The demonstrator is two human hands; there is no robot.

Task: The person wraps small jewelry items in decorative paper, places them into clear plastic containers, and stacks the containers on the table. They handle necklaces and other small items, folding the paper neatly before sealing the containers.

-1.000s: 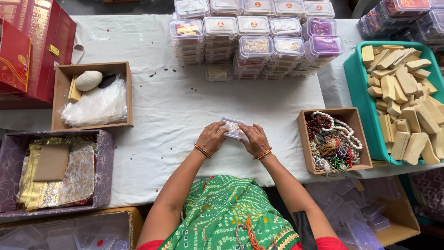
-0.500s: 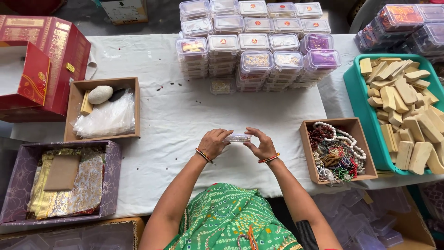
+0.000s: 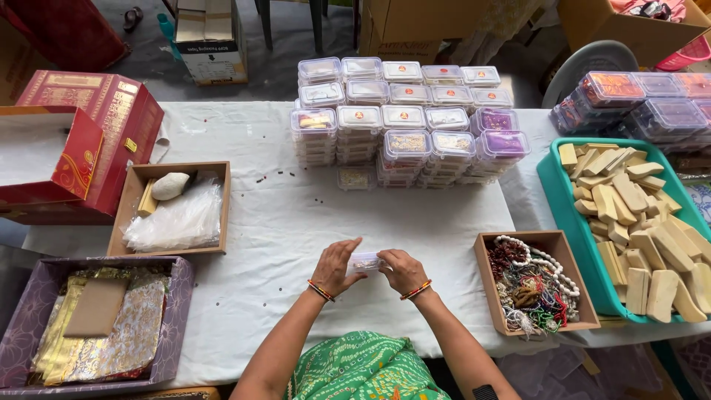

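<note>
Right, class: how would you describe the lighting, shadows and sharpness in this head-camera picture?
Head view: soft, even light, only faint shadows under both hands, left and right; the clear lids of the stacked boxes show mild glare; the white tablecloth is bright; edges bend slightly; the small clear packet looks indistinct.

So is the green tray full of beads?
No, the green tray holds pale wooden blocks; the beads lie in the small cardboard box beside it.
</note>
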